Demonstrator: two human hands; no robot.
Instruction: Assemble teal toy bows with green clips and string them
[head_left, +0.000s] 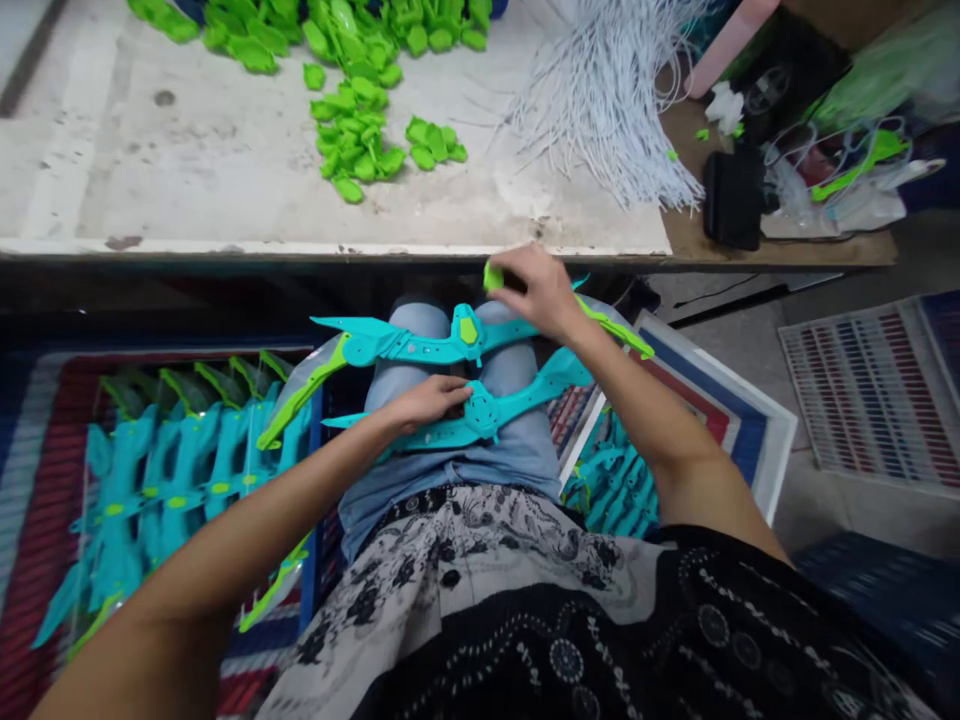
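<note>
A small green piece [493,277] is pinched in the fingertips of the right hand [534,290]; its shape is hard to see. Just under this hand a long teal part [405,345] lies crosswise, with a green insert [468,330] at its middle. A second teal part [510,400], flat and with small holes, lies under the left hand [427,400].

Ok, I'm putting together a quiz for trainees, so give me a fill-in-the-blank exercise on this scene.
1. The right hand pinches a small ___ plastic piece.
2. The left hand rests on the nearer of ___ teal toy parts across the lap.
3. On the table, the loose pieces lie ___ of the bundle of white cords.
Missing words: green; two; left.
</note>
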